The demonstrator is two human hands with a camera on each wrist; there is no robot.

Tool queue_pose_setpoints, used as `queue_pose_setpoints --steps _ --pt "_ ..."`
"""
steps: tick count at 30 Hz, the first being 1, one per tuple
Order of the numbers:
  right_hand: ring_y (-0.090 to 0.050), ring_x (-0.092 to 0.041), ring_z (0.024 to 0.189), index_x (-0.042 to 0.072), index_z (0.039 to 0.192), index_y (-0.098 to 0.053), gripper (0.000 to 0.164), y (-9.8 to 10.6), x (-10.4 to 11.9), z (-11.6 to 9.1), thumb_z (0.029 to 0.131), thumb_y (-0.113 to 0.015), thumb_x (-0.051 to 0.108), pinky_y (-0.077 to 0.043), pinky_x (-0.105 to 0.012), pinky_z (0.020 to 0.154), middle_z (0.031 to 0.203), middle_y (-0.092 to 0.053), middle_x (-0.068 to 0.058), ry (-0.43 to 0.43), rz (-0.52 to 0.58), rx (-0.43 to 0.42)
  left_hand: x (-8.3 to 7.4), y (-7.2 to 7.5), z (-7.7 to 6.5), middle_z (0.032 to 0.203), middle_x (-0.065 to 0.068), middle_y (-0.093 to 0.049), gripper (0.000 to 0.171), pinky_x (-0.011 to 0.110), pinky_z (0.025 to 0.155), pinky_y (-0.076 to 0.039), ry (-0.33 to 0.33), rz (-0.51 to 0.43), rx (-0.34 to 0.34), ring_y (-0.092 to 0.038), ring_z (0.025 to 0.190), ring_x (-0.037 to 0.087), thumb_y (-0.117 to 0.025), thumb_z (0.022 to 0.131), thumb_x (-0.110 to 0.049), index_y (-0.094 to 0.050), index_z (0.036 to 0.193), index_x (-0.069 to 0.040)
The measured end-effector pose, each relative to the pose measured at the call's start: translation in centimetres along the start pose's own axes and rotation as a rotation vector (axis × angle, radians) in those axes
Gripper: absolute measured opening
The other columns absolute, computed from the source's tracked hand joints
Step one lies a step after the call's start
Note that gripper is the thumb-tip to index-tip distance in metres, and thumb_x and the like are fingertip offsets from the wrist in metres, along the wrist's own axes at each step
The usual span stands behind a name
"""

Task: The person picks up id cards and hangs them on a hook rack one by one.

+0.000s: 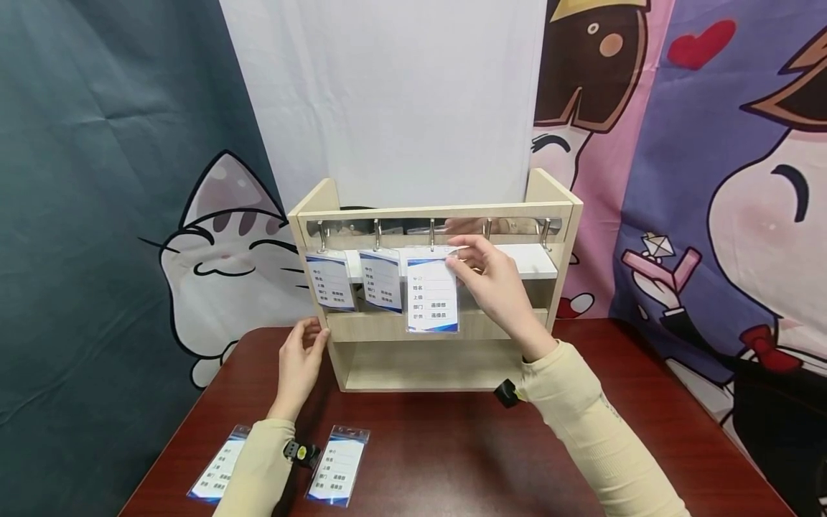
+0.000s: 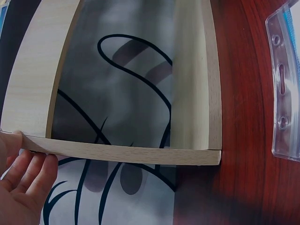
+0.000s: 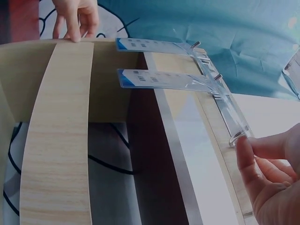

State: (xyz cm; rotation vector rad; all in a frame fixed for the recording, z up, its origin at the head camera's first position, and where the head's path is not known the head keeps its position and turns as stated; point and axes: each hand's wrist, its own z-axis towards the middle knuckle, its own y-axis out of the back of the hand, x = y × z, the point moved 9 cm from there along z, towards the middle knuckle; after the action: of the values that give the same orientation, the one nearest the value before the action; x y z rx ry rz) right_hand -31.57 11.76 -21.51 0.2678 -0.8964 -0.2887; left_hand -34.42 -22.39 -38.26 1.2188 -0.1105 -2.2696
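Note:
A small wooden shelf rack (image 1: pixel 439 327) carries a metal strip with several hooks along its top front. At its left side panel (image 2: pixel 122 152), my left hand (image 1: pixel 300 362) grips the edge between thumb and fingers. My right hand (image 1: pixel 496 291) pinches the upper right corner of a clear-sleeved name badge (image 1: pixel 432 294) at the middle hook (image 1: pixel 431 231). In the right wrist view the fingertips hold the clear plastic by the hook; whether its slot is fully over the hook, I cannot tell. Two similar badges, a left one (image 1: pixel 331 282) and another (image 1: pixel 381 280), hang on the hooks beside it.
On the dark red table (image 1: pixel 426 452) lie two more badges, one (image 1: pixel 339 467) right of my left forearm and one (image 1: pixel 220 467) partly under the sleeve. Two hooks, including the far right hook (image 1: pixel 545 231), bear no badge. Printed cloths hang behind the rack.

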Motion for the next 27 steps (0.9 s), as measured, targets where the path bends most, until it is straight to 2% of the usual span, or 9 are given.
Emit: queue_pose_setpoints --steps 4,10,17,27 --pt "-0.066 -0.029 0.071 0.005 0.123 -0.063 0.026 -0.10 -0.20 -0.02 0.098 -0.068 0.010 -0.047 -0.023 0.058 0.097 -0.074 -0.013 0.005 -0.011 0.000 0.18 -0.04 -0.14 0.109 0.019 -0.066 0.031 0.006 0.073 -0.047 0.000 0.011 0.007 -0.065 0.099 0.030 -0.068 0.098 -0.016 -0.060 0.121 0.003" --pt "-0.066 -0.027 0.071 0.004 0.123 -0.062 0.026 -0.66 -0.40 -0.02 0.098 -0.067 0.009 -0.049 -0.023 0.061 0.097 -0.074 -0.014 0.021 -0.005 0.008 0.52 0.28 -0.44 0.109 0.018 -0.066 0.030 0.006 0.073 -0.047 0.017 0.014 0.000 -0.065 0.099 0.030 -0.068 0.098 -0.015 -0.061 0.121 0.003" --pt "-0.066 -0.026 0.072 0.006 0.123 -0.061 0.025 -0.41 -0.15 0.15 0.099 -0.066 0.009 -0.049 -0.025 0.060 0.097 -0.073 -0.012 0.042 -0.039 -0.021 -0.06 0.26 0.07 0.109 0.020 -0.066 0.031 0.004 0.074 -0.046 -0.004 0.000 -0.004 -0.065 0.099 0.032 -0.068 0.098 -0.015 -0.060 0.121 0.005" --pt "-0.069 -0.024 0.088 0.005 0.123 -0.059 0.026 -0.49 -0.53 0.38 0.099 -0.065 0.008 -0.055 -0.038 0.076 0.101 -0.074 -0.013 0.070 -0.092 -0.035 -0.03 0.04 0.09 0.109 0.020 -0.066 0.030 0.005 0.074 -0.046 0.002 -0.003 0.008 -0.065 0.099 0.031 -0.068 0.098 -0.013 -0.060 0.121 0.004"
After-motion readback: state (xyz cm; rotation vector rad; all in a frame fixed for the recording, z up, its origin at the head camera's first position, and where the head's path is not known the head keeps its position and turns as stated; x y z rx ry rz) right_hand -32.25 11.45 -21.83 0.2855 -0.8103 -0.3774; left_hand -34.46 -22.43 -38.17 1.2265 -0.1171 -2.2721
